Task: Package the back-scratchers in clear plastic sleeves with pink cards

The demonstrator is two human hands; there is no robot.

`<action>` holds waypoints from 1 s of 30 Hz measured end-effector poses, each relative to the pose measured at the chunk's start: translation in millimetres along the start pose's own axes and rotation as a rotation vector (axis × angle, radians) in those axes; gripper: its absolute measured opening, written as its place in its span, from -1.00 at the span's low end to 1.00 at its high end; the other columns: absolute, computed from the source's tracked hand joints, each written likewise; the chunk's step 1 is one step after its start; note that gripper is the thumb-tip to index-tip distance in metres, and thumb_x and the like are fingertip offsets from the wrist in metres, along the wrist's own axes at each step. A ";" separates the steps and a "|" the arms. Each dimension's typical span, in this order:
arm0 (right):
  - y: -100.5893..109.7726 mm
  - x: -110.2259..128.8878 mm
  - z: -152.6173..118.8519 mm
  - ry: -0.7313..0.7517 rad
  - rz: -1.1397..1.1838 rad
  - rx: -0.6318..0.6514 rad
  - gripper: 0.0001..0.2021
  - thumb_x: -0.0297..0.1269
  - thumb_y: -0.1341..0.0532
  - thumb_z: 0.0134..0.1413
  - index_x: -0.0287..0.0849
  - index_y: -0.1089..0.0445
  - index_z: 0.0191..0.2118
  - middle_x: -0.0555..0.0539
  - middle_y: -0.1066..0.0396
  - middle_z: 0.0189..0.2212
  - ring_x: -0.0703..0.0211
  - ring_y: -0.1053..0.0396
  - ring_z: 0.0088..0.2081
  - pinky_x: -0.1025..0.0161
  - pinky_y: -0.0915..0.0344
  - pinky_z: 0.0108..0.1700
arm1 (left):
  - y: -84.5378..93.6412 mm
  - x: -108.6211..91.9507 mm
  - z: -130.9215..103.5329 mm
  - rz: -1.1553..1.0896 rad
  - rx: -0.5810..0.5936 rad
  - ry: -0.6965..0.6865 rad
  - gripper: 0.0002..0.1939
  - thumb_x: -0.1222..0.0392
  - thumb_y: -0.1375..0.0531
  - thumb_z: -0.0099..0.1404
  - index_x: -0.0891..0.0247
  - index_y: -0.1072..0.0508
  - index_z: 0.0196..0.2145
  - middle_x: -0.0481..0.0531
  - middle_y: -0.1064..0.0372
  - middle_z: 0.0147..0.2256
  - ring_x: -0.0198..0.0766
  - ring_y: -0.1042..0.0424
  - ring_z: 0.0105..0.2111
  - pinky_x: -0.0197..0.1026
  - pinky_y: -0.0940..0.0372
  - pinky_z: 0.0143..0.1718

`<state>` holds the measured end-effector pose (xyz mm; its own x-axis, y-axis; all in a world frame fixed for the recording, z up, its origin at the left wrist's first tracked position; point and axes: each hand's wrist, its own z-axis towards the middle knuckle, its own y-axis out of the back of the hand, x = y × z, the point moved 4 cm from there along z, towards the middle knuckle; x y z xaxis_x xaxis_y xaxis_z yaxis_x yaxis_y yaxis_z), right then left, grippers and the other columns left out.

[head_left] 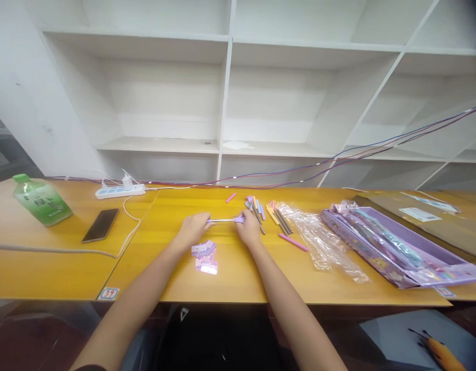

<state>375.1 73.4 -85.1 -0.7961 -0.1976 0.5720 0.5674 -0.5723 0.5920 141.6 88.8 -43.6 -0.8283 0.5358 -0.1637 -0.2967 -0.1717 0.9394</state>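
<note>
A telescopic back scratcher with a thin silver rod and a purple claw-shaped head is stretched level between my hands. Its left end is in the closed fingers of my left hand. My right hand is closed at the claw end. Small purple and pink printed cards lie on the table just below my left hand. Beyond my right hand are several more back scratchers with coloured claws and dark or silver rods. A pink tube lies to the right, and a shorter pink piece farther back.
Crumpled clear plastic and a purple box with wrapped items stand to the right, beside flat cardboard. On the left are a phone, a green bottle, a power strip and a white cable. White shelves rise behind.
</note>
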 end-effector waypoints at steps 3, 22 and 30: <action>-2.6 -14.8 4.8 -0.082 0.160 -0.116 -0.79 -0.19 -0.17 0.14 -0.13 -0.31 -0.13 -0.08 -0.41 -0.29 0.02 -0.37 -0.25 0.14 -0.29 -0.15 | -4.4 14.7 1.0 -0.062 0.065 0.047 -0.68 -0.07 -0.03 0.54 0.16 -0.46 -0.15 0.09 -0.55 -0.17 -0.11 -0.52 -0.17 -0.19 -0.24 -0.21; 203.7 -117.0 -56.6 -0.363 -0.767 0.222 -0.41 0.11 -0.33 0.05 -0.33 -0.46 0.01 -0.47 -0.45 -0.05 -0.32 -0.47 -0.01 0.01 -0.35 -0.06 | -29.9 14.9 -0.4 -0.082 0.091 0.321 -0.59 0.21 0.09 0.55 0.33 -0.19 0.27 0.41 -0.48 0.02 0.05 -0.57 -0.06 -0.05 -0.36 -0.07; 222.7 -147.6 -94.6 -0.406 -0.744 0.381 -0.71 -0.36 -0.18 0.05 -0.19 -0.51 -0.09 -0.27 -0.57 -0.18 -0.18 -0.55 -0.11 0.06 -0.37 -0.10 | -29.4 14.5 -3.5 -0.121 0.082 0.309 -0.60 0.26 0.13 0.54 0.36 -0.20 0.24 0.42 -0.49 0.00 0.07 -0.58 -0.06 -0.04 -0.38 -0.08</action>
<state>599.0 -100.2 -91.4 -0.8889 0.4507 0.0823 0.0284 -0.1252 0.9917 136.7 98.8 -74.7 -0.8979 0.2702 -0.3475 -0.3732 -0.0487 0.9265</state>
